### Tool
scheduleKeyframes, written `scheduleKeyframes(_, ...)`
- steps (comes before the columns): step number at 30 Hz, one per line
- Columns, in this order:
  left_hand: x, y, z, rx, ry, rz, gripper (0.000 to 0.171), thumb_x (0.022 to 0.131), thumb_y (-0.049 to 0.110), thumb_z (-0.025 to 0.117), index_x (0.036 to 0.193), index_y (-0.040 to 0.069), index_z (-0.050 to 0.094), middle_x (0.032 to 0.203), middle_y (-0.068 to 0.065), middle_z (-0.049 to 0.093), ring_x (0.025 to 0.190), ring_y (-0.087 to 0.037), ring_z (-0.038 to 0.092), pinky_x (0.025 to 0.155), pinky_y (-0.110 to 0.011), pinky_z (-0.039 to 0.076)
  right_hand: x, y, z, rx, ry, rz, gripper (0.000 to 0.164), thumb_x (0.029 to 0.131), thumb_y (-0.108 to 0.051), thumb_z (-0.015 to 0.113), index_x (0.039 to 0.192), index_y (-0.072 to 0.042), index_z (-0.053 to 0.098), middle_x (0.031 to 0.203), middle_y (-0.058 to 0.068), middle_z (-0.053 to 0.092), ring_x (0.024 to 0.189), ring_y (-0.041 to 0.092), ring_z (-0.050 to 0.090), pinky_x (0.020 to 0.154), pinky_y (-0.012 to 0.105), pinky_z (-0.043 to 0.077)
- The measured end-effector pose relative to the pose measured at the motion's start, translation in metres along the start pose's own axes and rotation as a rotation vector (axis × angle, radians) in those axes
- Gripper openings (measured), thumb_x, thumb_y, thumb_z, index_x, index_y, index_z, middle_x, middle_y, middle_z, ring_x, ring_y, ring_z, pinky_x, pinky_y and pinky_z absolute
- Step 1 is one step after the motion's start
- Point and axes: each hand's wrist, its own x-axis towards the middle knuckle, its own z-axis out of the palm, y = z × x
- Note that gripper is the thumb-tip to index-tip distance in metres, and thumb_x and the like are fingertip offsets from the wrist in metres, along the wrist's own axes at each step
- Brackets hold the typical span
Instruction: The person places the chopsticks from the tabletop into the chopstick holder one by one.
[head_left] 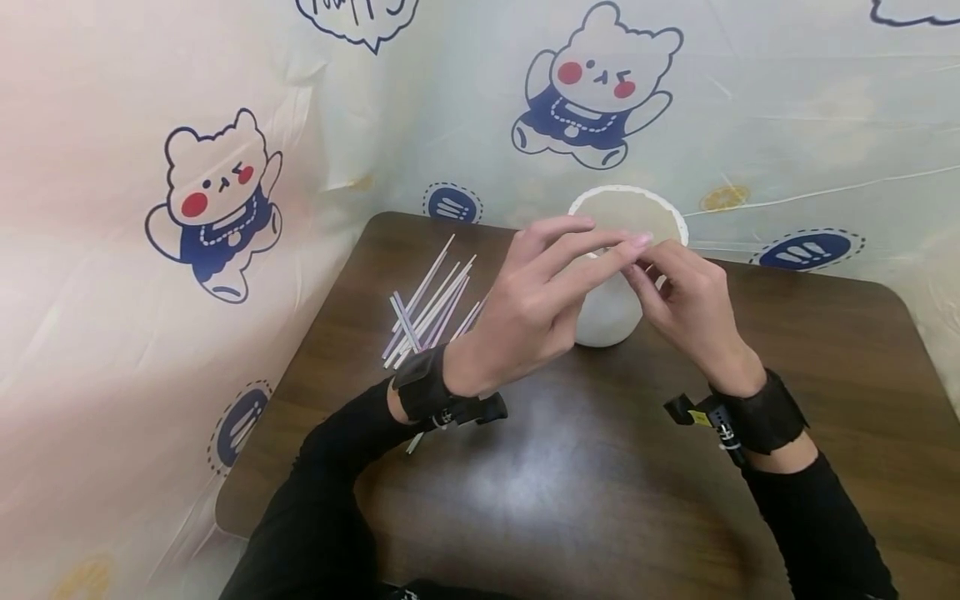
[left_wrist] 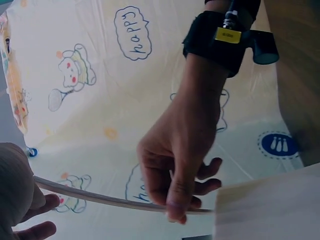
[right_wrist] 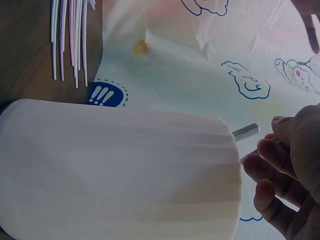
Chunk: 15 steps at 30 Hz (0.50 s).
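Observation:
My left hand (head_left: 525, 300) and right hand (head_left: 693, 304) meet at their fingertips above a white, scallop-rimmed vase (head_left: 607, 315). In the left wrist view, a thin, pale, slightly bowed stick (left_wrist: 110, 200) runs from my left hand to my right hand (left_wrist: 175, 155). The right thumb and fingers pinch it close to a white edge at lower right. Its other end disappears at the left thumb, which seems to hold it against the fingers. The right wrist view has the vase (right_wrist: 125, 160) filling the foreground, with an angular stick end (right_wrist: 247, 132) jutting past its rim.
Several thin white and lilac sticks (head_left: 431, 312) lie loosely heaped on the left of the brown wooden table (head_left: 810, 367). A printed cartoon curtain (head_left: 420, 117) hangs behind and to the left of the table.

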Motion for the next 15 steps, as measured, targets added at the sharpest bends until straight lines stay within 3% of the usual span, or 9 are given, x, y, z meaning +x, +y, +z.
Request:
scheduleKeyframes(7,-0.009,-0.013,0.02,0.077,-0.085,-0.045,0.045,0.1,-0.001,0.04,0.131,0.014,0.069,0.127,-0.008,0.071,0.126,-0.026,0.055,0.114,-0.033,0.038,0.0,0.001,-0.001,-0.004,-0.009,0.008,0.016,0.087,0.002,0.075,0.102,0.005,0.071,0.083,0.018,0.069,0.072,0.022,0.063,0.066,0.007,0.037)
scheduleKeyframes(15,-0.022,-0.026,0.04,0.164,-0.303,-0.154,0.054,0.099,0.002,0.043,0.144,0.027,0.059,0.146,-0.01,0.057,0.138,-0.031,0.043,0.1,-0.043,0.044,-0.002,0.003,-0.001,-0.023,-0.03,0.024,0.016,0.088,0.001,0.073,0.103,0.005,0.07,0.085,0.019,0.07,0.072,0.024,0.064,0.067,0.004,0.037)
